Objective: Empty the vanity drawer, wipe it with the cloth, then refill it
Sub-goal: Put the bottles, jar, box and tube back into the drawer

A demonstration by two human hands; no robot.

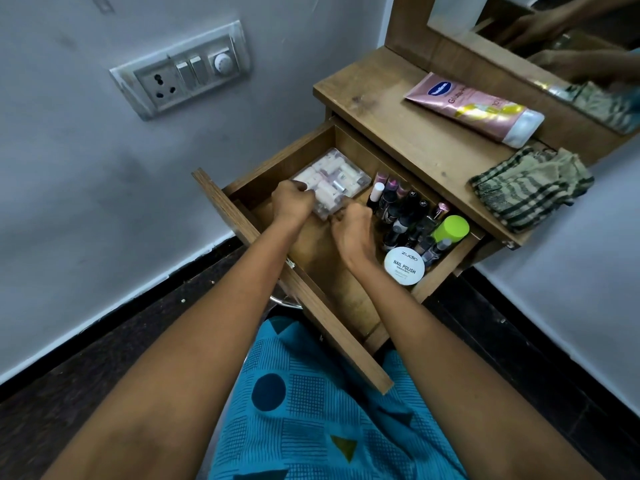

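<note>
In the open wooden drawer (242, 230), the clear plastic box (334, 174) of pale tubes is grasped at its near edge by the left hand (292, 199) and the right hand (350, 227)

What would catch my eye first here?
Two arms reach into the open drawer, where the left hand and right hand grip a clear box of white tubes. Nail polish bottles crowd the drawer's right side; a pink lotion tube and striped cloth lie on the vanity top.
</note>
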